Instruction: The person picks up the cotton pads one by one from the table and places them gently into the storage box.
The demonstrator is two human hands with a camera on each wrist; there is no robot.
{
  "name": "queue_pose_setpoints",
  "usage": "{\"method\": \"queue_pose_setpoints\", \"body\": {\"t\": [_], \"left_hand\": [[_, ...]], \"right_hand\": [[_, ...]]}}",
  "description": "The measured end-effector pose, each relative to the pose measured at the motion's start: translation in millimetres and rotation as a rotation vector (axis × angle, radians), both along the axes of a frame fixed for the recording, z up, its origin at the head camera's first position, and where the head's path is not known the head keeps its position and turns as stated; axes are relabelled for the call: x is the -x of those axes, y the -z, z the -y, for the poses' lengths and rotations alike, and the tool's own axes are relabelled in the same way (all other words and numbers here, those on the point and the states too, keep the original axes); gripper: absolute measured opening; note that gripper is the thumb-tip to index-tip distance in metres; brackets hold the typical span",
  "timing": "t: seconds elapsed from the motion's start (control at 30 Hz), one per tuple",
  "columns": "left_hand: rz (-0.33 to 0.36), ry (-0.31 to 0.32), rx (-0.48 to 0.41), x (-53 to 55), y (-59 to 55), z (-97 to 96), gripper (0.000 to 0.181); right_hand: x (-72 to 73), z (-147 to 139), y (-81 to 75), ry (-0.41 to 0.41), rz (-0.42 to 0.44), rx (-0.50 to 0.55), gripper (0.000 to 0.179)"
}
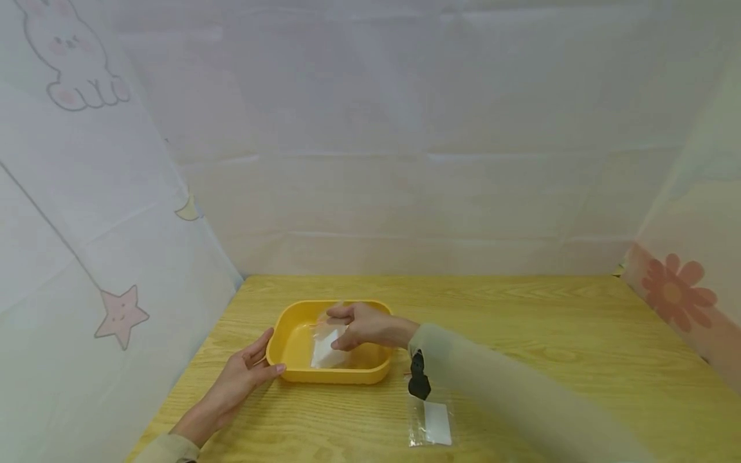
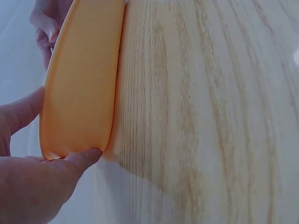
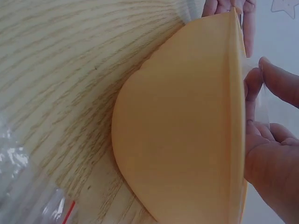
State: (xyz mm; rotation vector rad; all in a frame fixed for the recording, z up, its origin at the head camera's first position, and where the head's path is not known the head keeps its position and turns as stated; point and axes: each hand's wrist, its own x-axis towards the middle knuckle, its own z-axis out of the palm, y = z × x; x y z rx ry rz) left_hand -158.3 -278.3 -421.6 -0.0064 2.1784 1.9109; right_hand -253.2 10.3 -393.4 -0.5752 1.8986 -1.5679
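A yellow plastic basin (image 1: 330, 376) rests on the wooden table. My left hand (image 1: 240, 374) holds its left end, with the thumb at the front corner and the fingers along the side. Over the inside of the basin, my right hand (image 1: 367, 326) pinches a clear plastic bag (image 1: 321, 350) with a white label and a red line near its top. Clear film (image 3: 262, 105) shows between thumb and fingers in the right wrist view. What the bag contains is not clear.
Another clear bag (image 1: 417, 424) with a white label lies on the wooden table (image 1: 521, 308), in front of the basin and to its right, partly under the right forearm. A dark rounded shape (image 1: 419, 381) is beside the right cuff. White printed sheets (image 1: 405, 193) enclose the back and sides.
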Motion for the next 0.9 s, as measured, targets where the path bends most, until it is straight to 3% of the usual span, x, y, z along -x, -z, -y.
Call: {"method": "queue_pose_setpoints", "body": {"t": [0.33, 0.6, 0.9], "left_hand": [[-0.008, 0.001, -0.004, 0.6, -0.6, 0.8, 0.091], [-0.012, 0.007, -0.016, 0.5, -0.5, 0.3, 0.09], [-0.004, 0.001, -0.01, 0.4, 1.2, -0.1, 0.09]], "right_hand": [[0.9, 6.9, 5.7, 0.008, -0.022, -0.062, 0.084], [-6.8, 8.9, 4.1, 0.032, -0.206, -0.291, 0.084], [-11.2, -5.3, -6.8, 0.003, -0.276, -0.404, 0.086]]}}
